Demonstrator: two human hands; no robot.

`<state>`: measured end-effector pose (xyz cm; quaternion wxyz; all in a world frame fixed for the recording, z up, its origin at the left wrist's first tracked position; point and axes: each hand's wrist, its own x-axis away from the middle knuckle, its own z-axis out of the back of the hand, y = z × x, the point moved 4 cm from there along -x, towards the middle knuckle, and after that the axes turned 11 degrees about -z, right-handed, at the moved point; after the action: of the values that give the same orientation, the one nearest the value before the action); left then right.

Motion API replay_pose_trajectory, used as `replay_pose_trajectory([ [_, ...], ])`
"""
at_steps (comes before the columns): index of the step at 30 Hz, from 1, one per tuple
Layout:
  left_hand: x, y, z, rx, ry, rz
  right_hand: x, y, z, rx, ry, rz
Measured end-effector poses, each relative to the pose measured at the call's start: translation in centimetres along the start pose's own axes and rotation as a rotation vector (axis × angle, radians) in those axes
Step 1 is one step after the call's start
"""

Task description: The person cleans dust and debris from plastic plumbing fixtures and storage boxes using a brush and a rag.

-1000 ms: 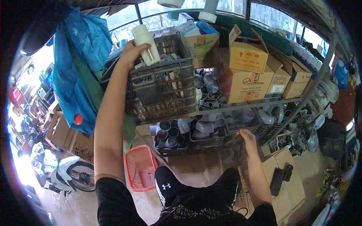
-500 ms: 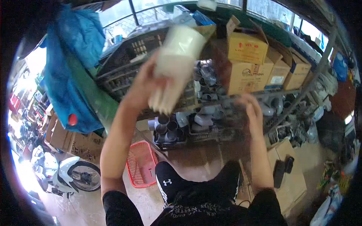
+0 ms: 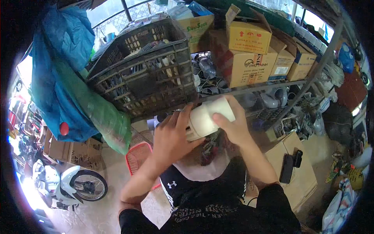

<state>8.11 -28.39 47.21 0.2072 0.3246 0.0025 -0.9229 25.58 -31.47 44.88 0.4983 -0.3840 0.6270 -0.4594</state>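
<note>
A cream plastic pipe fitting (image 3: 205, 119), cylindrical with a wider collar, lies tilted across both my hands above my lap. My left hand (image 3: 170, 137) wraps round its left end, which the fingers mostly hide. At the right end, my right hand (image 3: 235, 125) grips the smooth rim, thumb on the side facing me. Directly behind the hands is the dark slatted crate (image 3: 142, 84) on the shelf.
Cardboard boxes (image 3: 249, 67) stand on the shelf at the back right, beside grey pipe elbows (image 3: 269, 99). A red basket (image 3: 134, 156) sits on the floor, partly behind my left arm. Flattened cardboard (image 3: 300, 183) carries a black phone-like object (image 3: 286, 168). A motorbike (image 3: 74, 181) is at left.
The fitting has come down from in front of the crate and turned from nearly upright to sideways. My right hand, apart from it before, now holds its right end.
</note>
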Motion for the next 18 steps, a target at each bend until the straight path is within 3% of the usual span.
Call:
replay_pose_trajectory([
  [6, 0.2, -0.6, 0.5, 0.115, -0.109, -0.026, 0.6, 1.2, 0.1, -0.012, -0.072, 0.072],
  [9, 0.4, -1.1, 0.0, 0.089, -0.181, -0.034, 0.8, 2.7, 0.3, -0.033, -0.038, -0.004],
  [12, 2.2, -3.7, -3.2, 1.070, -0.707, 0.104, 2.5, -0.1, -0.3, 0.418, -0.214, 0.413],
  [13, 3.1, -3.2, -3.1, 1.183, -0.584, 0.098, 3.1, -0.1, -1.4, 0.397, -0.333, 0.387],
  [14, 4.0, -2.9, -3.0, 1.074, -0.605, 0.126, 3.2, -1.2, -1.4, 0.419, -0.382, 0.336],
  [18, 3.0, -3.4, -4.1, 1.013, -0.364, 0.080, 1.4, 1.1, 0.0, 0.253, -0.211, 0.078],
])
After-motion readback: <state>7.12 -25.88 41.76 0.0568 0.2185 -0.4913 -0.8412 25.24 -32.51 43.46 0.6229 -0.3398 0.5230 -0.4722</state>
